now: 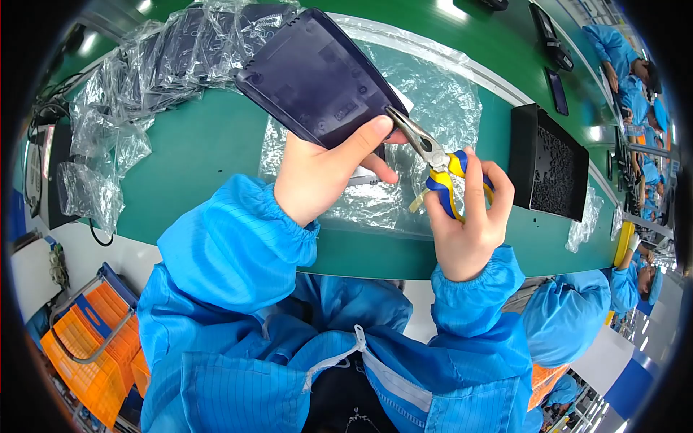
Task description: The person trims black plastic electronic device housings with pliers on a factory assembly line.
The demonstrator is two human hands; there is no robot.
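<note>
Head view: my left hand [314, 177] is gripping the cover [317, 79]; my right hand [473, 229] is holding pliers [435, 159] whose tips are touching its edge.

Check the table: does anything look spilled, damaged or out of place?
One thing: a lone dark speck lies on the green table, left of the left hand. It could be a stray from the dark bits in the black bin at right, though it is too small to identify. The dark cover and pliers show no clear damage.
</note>
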